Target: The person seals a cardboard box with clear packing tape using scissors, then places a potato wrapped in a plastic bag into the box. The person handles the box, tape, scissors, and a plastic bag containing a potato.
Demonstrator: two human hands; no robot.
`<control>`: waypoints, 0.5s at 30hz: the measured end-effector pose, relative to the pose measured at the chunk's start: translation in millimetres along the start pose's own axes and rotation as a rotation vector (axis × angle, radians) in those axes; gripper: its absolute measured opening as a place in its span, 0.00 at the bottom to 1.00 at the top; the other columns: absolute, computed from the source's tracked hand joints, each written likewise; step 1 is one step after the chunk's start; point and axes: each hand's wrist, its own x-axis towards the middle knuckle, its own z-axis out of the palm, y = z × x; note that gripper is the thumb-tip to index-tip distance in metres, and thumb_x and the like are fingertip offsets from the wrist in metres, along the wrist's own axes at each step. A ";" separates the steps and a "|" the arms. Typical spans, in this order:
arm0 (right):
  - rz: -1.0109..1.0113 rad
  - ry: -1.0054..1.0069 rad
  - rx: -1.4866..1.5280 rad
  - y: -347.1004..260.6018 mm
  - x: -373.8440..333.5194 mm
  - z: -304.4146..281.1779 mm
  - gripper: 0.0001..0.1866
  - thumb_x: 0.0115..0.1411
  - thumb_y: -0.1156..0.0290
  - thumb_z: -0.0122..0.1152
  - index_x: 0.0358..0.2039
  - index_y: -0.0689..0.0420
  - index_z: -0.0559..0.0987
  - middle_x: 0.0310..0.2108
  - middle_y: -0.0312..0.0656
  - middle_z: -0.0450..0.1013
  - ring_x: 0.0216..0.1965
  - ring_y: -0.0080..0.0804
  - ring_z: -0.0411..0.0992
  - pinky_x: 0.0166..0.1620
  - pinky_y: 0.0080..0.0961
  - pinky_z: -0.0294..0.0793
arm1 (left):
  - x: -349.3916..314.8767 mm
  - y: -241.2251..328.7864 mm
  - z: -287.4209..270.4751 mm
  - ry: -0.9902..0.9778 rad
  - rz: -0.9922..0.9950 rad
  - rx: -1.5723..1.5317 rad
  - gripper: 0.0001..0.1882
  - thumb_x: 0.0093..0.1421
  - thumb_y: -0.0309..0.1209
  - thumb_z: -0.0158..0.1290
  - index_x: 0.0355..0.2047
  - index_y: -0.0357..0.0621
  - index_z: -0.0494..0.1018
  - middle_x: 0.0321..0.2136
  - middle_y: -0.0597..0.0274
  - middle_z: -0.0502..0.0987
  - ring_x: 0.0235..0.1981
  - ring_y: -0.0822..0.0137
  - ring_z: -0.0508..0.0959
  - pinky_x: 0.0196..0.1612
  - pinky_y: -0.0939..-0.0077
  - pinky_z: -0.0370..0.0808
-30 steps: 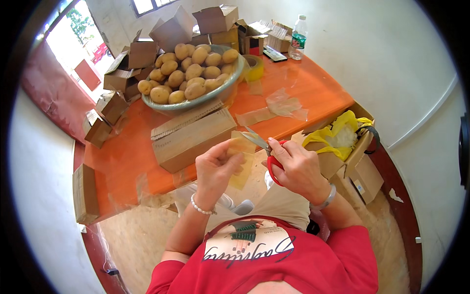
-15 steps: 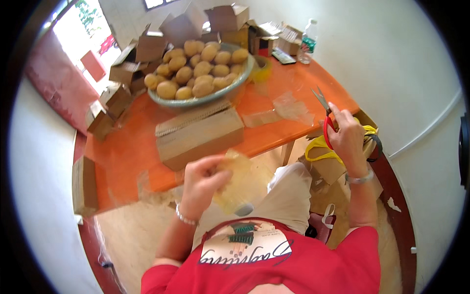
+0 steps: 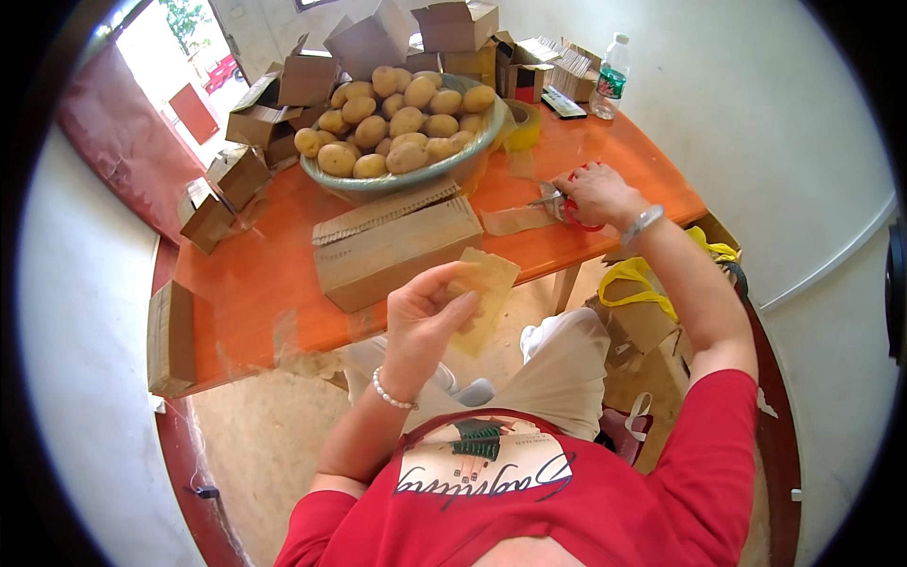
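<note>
Pinched in my left hand [image 3: 427, 312] is a short strip of yellowish, see-through tape [image 3: 487, 298], held above my lap in front of a closed cardboard box [image 3: 399, 248]. My right hand [image 3: 607, 198] is down at the table's right side, its fingers on the red handles of a pair of scissors [image 3: 573, 215]. The scissors' blades point left, over a piece of tape [image 3: 515, 220] lying beside the box. Part of the handles is hidden under my fingers.
Behind the box, a wide bowl [image 3: 321, 178] of potatoes [image 3: 406, 121] stands on the orange table [image 3: 241, 307]. A tape roll [image 3: 522, 132], a phone [image 3: 564, 104] and a plastic bottle [image 3: 609, 80] are to its right. Several open cartons [image 3: 458, 28] line the back.
My right hand has moved left and forward with the scissors, from beyond the table's right edge down onto the tabletop. My left hand has lifted the tape slightly, turning it more upright.
</note>
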 end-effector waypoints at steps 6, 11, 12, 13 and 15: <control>0.031 -0.138 -0.074 -3.8 4.4 -21.0 0.07 0.51 0.68 0.55 0.31 0.51 0.79 0.31 0.41 0.77 0.37 0.37 0.75 0.42 0.36 0.70 | -1.4 2.0 3.7 0.041 0.034 0.086 0.16 0.55 0.19 0.54 0.45 0.31 0.72 0.28 0.60 0.78 0.23 0.79 0.75 0.25 0.87 0.71; -0.024 -0.065 0.143 0.7 -0.1 -15.0 0.07 0.49 0.70 0.56 0.28 0.56 0.79 0.31 0.44 0.76 0.37 0.43 0.74 0.38 0.38 0.72 | 5.0 -5.0 -2.4 0.024 -0.031 0.080 0.17 0.55 0.21 0.55 0.46 0.30 0.71 0.29 0.61 0.79 0.25 0.79 0.75 0.26 0.87 0.71; -0.066 0.006 0.124 2.2 -0.2 -6.9 0.07 0.49 0.71 0.56 0.28 0.57 0.78 0.31 0.45 0.76 0.37 0.44 0.73 0.38 0.39 0.72 | 6.6 -6.1 -3.7 -0.005 -0.044 0.086 0.18 0.55 0.22 0.55 0.47 0.30 0.71 0.30 0.62 0.79 0.27 0.79 0.76 0.27 0.87 0.72; -0.037 0.050 0.087 3.6 4.0 1.7 0.07 0.49 0.71 0.55 0.27 0.58 0.78 0.31 0.46 0.76 0.37 0.46 0.73 0.38 0.39 0.72 | 6.8 -7.8 -2.8 0.003 -0.050 0.082 0.17 0.55 0.22 0.55 0.46 0.31 0.71 0.30 0.62 0.79 0.27 0.79 0.76 0.26 0.87 0.71; 0.017 0.142 0.006 6.4 14.8 5.8 0.07 0.49 0.73 0.53 0.26 0.60 0.78 0.32 0.47 0.75 0.37 0.48 0.72 0.39 0.39 0.71 | 8.6 -10.7 1.3 0.020 -0.054 0.069 0.17 0.55 0.22 0.55 0.46 0.31 0.71 0.29 0.62 0.79 0.26 0.80 0.76 0.25 0.88 0.71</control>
